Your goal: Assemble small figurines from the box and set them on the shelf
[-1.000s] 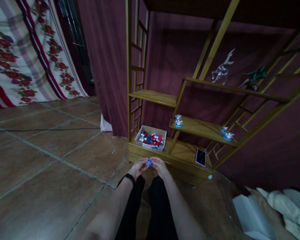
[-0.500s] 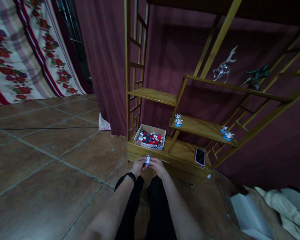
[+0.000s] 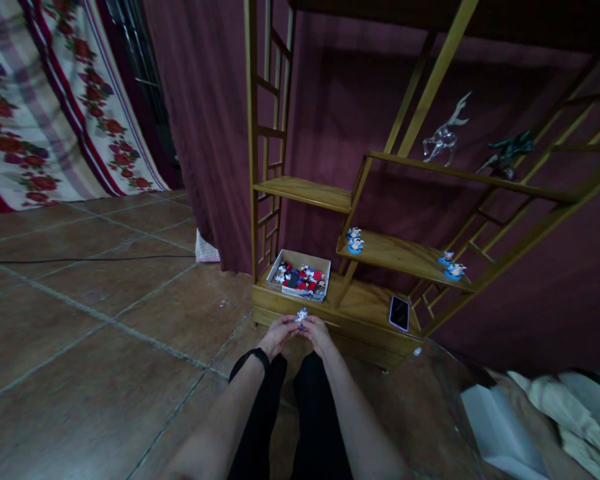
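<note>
A small blue and white figurine (image 3: 301, 316) is pinched between my left hand (image 3: 277, 335) and my right hand (image 3: 319, 335), fingers of both closed on it, above my knees. Just beyond them is the bottom board of a wooden shelf unit (image 3: 365, 303). A cardboard box (image 3: 301, 275) with several small red, white and black figurines sits on that board. Two figurines (image 3: 355, 241) stand at the left end of the middle shelf, and two more figurines (image 3: 451, 267) at its right end.
A phone (image 3: 399, 313) lies on the bottom board. A glass deer (image 3: 443, 139) and a dark green figure (image 3: 509, 152) stand on the upper shelf. Maroon curtain hangs behind. White box and cloths (image 3: 540, 417) lie at lower right. A cable (image 3: 80, 259) crosses the tiled floor.
Both hands have stayed together on the figurine and turned it; it now stands higher between the fingertips. The view has shifted slightly.
</note>
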Demonstrator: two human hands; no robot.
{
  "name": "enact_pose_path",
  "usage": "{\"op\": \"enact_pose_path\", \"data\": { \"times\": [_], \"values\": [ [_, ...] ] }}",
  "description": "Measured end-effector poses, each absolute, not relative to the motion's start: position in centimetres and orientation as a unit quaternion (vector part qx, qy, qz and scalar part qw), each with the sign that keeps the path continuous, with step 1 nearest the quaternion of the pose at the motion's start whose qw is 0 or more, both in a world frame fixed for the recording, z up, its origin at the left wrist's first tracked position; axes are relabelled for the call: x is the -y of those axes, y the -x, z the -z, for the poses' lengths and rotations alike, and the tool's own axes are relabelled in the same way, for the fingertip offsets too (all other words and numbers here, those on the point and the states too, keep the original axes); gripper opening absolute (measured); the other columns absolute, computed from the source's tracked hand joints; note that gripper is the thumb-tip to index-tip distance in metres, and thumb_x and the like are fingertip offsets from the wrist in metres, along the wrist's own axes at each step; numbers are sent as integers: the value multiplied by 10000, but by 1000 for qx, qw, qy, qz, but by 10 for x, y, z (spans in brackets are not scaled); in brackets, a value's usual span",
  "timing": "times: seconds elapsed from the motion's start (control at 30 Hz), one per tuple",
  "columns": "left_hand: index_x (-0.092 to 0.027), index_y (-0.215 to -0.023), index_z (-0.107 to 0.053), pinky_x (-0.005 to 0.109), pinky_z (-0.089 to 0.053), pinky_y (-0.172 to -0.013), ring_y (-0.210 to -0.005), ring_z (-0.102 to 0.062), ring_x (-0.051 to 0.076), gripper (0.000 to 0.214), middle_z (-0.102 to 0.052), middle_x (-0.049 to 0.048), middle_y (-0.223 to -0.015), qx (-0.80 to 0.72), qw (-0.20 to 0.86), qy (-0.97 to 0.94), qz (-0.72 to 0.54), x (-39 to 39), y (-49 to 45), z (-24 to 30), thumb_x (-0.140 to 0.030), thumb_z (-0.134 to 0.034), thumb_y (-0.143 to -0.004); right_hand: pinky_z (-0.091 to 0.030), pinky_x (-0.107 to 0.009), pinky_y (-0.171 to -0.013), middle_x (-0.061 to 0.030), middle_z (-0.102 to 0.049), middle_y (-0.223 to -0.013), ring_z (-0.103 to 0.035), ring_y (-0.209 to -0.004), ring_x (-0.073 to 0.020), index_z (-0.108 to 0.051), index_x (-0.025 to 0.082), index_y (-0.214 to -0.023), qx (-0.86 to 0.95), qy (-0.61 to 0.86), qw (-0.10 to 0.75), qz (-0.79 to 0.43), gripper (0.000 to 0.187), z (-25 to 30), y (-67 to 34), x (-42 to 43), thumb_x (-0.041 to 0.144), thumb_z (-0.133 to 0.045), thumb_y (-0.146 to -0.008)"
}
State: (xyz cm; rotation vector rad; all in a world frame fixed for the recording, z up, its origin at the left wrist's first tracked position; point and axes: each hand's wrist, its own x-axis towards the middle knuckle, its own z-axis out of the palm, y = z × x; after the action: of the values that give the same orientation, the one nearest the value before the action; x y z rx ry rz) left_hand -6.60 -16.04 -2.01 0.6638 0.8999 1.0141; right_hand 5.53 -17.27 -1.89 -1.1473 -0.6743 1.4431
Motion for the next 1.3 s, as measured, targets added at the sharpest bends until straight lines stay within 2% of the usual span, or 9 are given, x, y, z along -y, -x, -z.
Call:
{"op": "enact_pose_path", "data": {
  "times": [0.17,0.33,0.6,0.77,0.93,1.17,1.3],
  "values": [
    [-134,-829,-663,182,-426,-520,-532,-573,83,355,-634,16,-652,-436,702,-356,-436,164,64,23,-180,-814,-511,-505,-299,-639,-14,-651,-673,-620,-647,-155,-618,160,-675,282,490,563,-603,253,18,-55,175,271,-755,-495],
    [-121,-802,-668,222,-444,-583,-563,-584,109,395,-631,17,-625,-426,683,-383,-453,165,64,23,-220,-830,-456,-507,-292,-638,-16,-657,-677,-623,-636,-149,-623,156,-685,287,499,552,-603,265,17,-58,177,289,-757,-499],
    [-106,-757,-660,241,-458,-608,-561,-600,127,373,-653,27,-628,-409,702,-375,-447,167,66,21,-140,-828,-426,-509,-307,-622,-23,-656,-623,-615,-587,-150,-619,147,-611,305,516,527,-603,259,17,-62,178,271,-791,-463],
    [-114,-733,-647,224,-454,-582,-540,-593,117,360,-636,7,-590,-430,686,-351,-471,169,65,18,-58,-815,-420,-512,-327,-673,-35,-671,-673,-633,-638,-164,-643,144,-654,310,504,533,-605,270,14,-64,180,260,-799,-466],
    [-104,-785,-661,195,-457,-561,-546,-590,101,320,-645,18,-609,-422,686,-331,-492,168,65,17,-55,-794,-498,-503,-336,-768,-51,-683,-770,-641,-734,-166,-655,140,-719,301,453,555,-630,311,12,-65,183,279,-798,-481],
    [-81,-773,-671,221,-522,-619,-602,-630,117,86,-679,89,-717,-412,729,-258,-482,166,68,13,-54,-677,-691,-515,-330,-739,-29,-649,-686,-628,-700,-158,-623,148,-662,282,476,579,-598,270,12,-63,182,320,-776,-521],
    [-79,-742,-674,219,-533,-603,-582,-633,123,35,-673,89,-680,-430,721,-243,-487,167,69,10,-63,-654,-719,-522,-327,-713,-20,-640,-684,-624,-692,-154,-600,157,-645,288,482,580,-591,264,15,-61,182,314,-774,-525]
  ]
}}
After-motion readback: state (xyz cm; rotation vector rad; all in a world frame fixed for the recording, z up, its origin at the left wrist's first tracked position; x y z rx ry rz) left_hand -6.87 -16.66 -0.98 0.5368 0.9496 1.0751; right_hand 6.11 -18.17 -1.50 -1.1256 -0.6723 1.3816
